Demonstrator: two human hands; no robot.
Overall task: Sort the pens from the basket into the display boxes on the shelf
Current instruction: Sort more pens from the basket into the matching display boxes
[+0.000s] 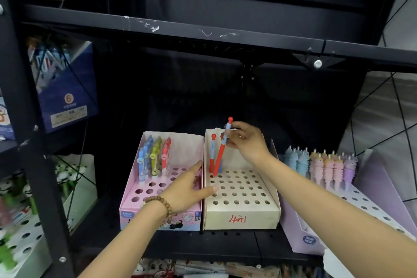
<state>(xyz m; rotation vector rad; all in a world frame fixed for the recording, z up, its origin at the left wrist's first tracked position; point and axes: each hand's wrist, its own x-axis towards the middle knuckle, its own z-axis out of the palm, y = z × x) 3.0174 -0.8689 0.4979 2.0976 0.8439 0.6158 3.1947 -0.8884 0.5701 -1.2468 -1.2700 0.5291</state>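
Head view: we note the right hand (246, 142) pinching a slim red plastic pen with blue collar and ball cap (219, 156). The pen is tilted, its tip at a back-row hole of the cream perforated cardboard display box (241, 216). We advise straightening it before pressing down. The left hand (187, 189), fingers straight, braces the box's left wall and holds nothing.
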